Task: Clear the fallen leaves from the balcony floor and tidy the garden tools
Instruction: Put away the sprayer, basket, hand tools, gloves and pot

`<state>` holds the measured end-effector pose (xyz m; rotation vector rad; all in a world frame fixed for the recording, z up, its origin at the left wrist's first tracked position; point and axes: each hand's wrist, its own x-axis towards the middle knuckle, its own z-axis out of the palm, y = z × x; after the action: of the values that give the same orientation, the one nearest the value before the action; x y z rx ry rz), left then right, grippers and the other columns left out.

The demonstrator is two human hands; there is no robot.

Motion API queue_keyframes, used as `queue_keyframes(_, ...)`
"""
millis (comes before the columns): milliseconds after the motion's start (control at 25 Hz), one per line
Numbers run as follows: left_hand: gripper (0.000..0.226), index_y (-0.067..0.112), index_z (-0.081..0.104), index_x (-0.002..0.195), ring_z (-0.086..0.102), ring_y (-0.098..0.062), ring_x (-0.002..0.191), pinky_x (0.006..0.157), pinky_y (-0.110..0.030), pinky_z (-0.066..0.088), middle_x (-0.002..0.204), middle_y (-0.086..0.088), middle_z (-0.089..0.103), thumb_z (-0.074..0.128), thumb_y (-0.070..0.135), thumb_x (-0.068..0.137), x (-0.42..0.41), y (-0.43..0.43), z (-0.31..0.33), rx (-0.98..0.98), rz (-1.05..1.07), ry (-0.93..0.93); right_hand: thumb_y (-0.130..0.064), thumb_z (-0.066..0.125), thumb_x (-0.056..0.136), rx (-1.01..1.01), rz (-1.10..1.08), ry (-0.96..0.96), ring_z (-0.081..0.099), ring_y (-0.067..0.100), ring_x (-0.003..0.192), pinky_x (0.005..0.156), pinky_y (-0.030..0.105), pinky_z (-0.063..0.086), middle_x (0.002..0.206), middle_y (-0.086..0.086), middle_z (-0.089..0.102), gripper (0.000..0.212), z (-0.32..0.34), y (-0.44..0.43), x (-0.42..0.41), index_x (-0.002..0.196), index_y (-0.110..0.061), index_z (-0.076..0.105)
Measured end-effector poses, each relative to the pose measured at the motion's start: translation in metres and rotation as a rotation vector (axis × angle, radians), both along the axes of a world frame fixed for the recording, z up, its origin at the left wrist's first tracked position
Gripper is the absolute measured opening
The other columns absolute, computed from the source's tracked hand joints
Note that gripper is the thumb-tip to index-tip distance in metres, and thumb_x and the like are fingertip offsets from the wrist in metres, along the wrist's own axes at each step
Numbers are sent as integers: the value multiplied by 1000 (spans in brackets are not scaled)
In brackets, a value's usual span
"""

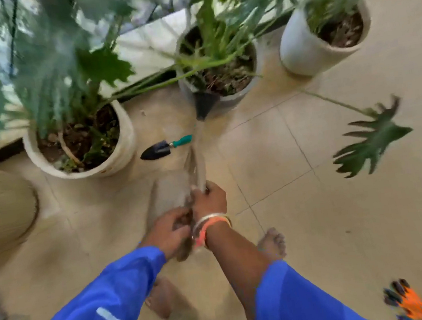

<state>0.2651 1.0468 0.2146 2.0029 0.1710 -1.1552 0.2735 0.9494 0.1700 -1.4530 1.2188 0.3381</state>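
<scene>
At the centre of the frame both hands hold a motion-blurred broom [199, 158], which runs up to a black cone by the middle pot [239, 97]. The right hand [208, 200], with bangles [212, 220] on its wrist, has its fingers clenched round the shaft. Just below and left of it, the left hand [172, 229] curls its fingers round the lower end. A teal-handled trowel [165, 148] lies on the tiled floor [318, 212] between the left pot [126, 133] and the broom. Orange and black gloves [411, 302] show at the lower right.
</scene>
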Motion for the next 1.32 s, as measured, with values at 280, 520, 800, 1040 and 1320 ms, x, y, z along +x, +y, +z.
queue_keyframes(280,22,11,74,90,66,-22,87,86,-29,51,89,-5,73,62,30,90,8,-171,25,-22,82,95,-17,58,90,-50,245,100,66,28,105,87,32,49,109,10,72,28,57,-164,-72,116,-13,68)
queue_keyframes(520,15,9,71,88,57,-20,86,80,-34,49,87,-18,66,61,17,80,-13,-374,119,-86,-117,161,-19,52,97,-162,62,139,64,38,103,78,38,44,110,24,68,26,156,-332,-104,107,-1,68)
queue_keyframes(800,25,11,68,66,56,-26,77,72,-36,48,71,-14,63,67,5,90,32,-579,230,-106,-64,252,-31,50,101,-305,-34,-32,67,37,96,70,34,46,105,19,72,33,289,-521,-78,111,-9,71)
queue_keyframes(1040,11,14,63,79,66,-30,81,67,-37,61,91,-17,67,69,13,88,102,-737,300,-114,-76,217,-24,58,96,-354,32,-112,64,32,107,78,28,43,116,14,70,32,371,-672,-30,125,-15,67)
queue_keyframes(1320,10,8,66,80,68,-43,100,94,-54,54,102,-29,71,67,4,89,145,-938,346,-118,-220,212,-13,61,92,-331,-17,-83,61,21,117,87,13,37,127,5,67,42,432,-866,6,134,-18,61)
